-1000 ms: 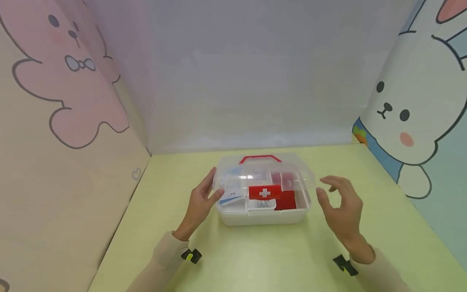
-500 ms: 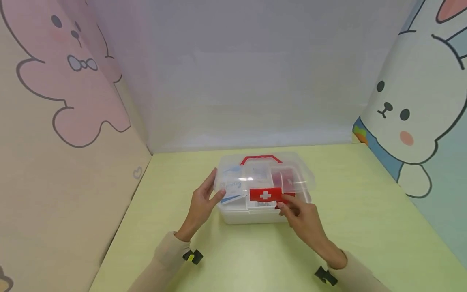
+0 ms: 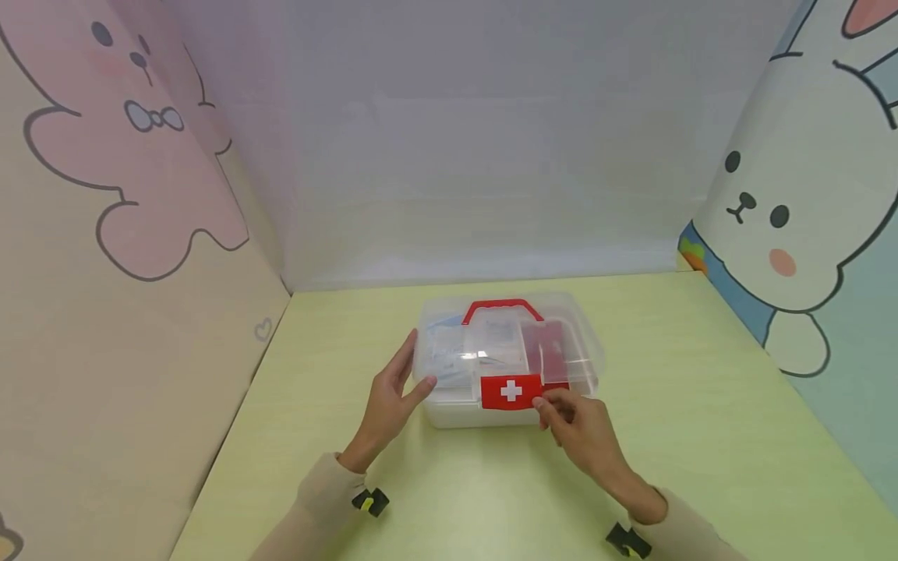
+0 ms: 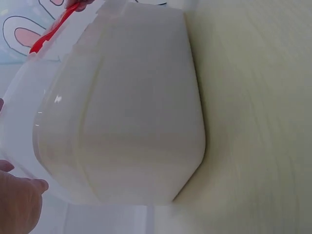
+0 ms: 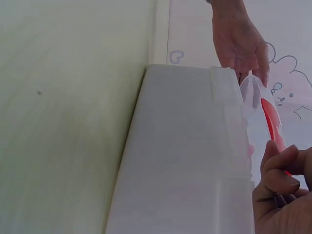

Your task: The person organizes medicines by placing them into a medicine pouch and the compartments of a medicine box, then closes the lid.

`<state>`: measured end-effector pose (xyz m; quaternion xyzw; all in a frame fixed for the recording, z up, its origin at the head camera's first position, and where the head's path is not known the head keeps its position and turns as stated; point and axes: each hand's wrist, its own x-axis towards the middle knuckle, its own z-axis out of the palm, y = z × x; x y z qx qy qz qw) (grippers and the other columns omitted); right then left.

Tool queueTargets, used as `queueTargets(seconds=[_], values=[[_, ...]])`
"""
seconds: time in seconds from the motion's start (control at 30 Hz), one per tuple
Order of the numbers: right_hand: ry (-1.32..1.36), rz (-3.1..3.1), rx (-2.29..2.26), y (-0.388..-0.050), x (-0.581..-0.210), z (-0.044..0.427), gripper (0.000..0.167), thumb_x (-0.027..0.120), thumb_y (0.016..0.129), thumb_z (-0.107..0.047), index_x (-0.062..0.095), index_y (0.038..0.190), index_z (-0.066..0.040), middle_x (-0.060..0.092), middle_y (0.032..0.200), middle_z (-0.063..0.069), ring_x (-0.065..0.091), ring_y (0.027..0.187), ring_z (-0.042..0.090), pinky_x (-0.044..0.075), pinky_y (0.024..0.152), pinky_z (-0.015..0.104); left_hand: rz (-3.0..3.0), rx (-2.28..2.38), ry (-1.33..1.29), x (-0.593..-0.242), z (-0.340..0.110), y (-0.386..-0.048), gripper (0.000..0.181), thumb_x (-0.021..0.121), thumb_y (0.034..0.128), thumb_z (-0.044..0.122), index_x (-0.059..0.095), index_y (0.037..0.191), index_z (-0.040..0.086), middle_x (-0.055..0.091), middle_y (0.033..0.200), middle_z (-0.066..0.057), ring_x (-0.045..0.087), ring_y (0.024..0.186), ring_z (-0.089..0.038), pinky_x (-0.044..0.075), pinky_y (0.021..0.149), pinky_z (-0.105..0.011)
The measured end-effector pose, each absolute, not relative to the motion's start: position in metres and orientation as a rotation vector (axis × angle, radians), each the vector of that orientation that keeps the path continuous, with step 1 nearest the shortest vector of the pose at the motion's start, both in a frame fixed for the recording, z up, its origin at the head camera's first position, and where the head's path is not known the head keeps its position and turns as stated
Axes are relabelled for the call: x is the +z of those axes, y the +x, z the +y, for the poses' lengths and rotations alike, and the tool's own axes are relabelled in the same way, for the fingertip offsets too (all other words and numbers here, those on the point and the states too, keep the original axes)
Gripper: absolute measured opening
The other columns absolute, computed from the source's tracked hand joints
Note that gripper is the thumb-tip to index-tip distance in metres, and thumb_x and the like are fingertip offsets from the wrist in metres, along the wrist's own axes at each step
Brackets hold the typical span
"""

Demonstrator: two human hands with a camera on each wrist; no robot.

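Note:
A white first-aid box (image 3: 452, 415) with a clear hinged lid (image 3: 582, 343) sits on the table. The lid is tilted low over the base, and a gap shows between them in the left wrist view. My left hand (image 3: 384, 401) holds the lid's left end, thumb in front and fingers along the side. With thumb and fingertips, my right hand (image 3: 589, 436) pinches the right end of the red latch (image 3: 494, 393), which bears a white cross. Through the lid I see pale blue-and-white packets (image 3: 445, 354) and a red item (image 3: 543, 347).
A red carrying handle (image 3: 501, 302) lies along the lid's top. The yellow-green table (image 3: 701, 436) extends around the box. A white back wall (image 3: 484, 156) and cartoon-printed side panels (image 3: 786, 195) enclose it.
My right hand has come in from the right and taken hold of the red latch. The lid's front edge and latch have come down towards the base. My left hand has stayed at the lid's left end.

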<state>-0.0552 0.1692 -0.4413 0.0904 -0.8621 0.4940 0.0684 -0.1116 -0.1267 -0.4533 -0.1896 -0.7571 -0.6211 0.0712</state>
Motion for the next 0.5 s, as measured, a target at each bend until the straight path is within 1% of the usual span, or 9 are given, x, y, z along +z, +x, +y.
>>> queueTargets(seconds=[0.13,0.27,0.37,0.5], values=[[0.262,-2.622,1.514,-0.051,-0.451,0.170,0.009,0.067,0.092,-0.017,0.071,0.095,-0.009,0.063,0.066,0.005,0.047,0.046,0.004,0.040,0.043,0.022,-2.364,-1.772,-0.551,-0.461,-0.127,-0.107,0.078,0.070,0.0912,0.022,0.028,0.156,0.014,0.023,0.164,-0.006,0.021,0.152,-0.022,0.024,0.112,-0.013],[0.304,-2.597,1.527,-0.049,-0.457,0.170,0.008,0.067,0.092,-0.015,0.070,0.093,-0.008,0.063,0.064,0.005,0.045,0.045,0.002,0.039,0.041,0.022,-2.376,-1.749,-0.550,-0.465,-0.127,-0.104,0.081,0.074,0.0876,0.022,0.030,0.155,0.015,0.023,0.164,-0.005,0.021,0.152,-0.023,0.024,0.113,-0.016],[0.308,-2.600,1.527,-0.048,-0.460,0.171,0.006,0.067,0.092,-0.013,0.070,0.092,-0.008,0.062,0.064,0.004,0.045,0.045,0.002,0.040,0.041,0.022,-2.384,-1.728,-0.550,-0.468,-0.127,-0.103,0.084,0.077,0.0853,0.021,0.030,0.155,0.015,0.023,0.164,-0.003,0.022,0.151,-0.025,0.025,0.115,-0.023],[0.282,-2.641,1.535,-0.047,-0.463,0.171,0.006,0.067,0.092,-0.013,0.070,0.095,-0.009,0.061,0.066,0.000,0.047,0.046,0.003,0.042,0.044,0.022,-2.423,-1.631,-0.539,-0.473,-0.127,-0.102,0.085,0.077,0.0850,0.025,0.030,0.155,0.018,0.024,0.163,0.000,0.024,0.151,-0.027,0.028,0.116,-0.040]])
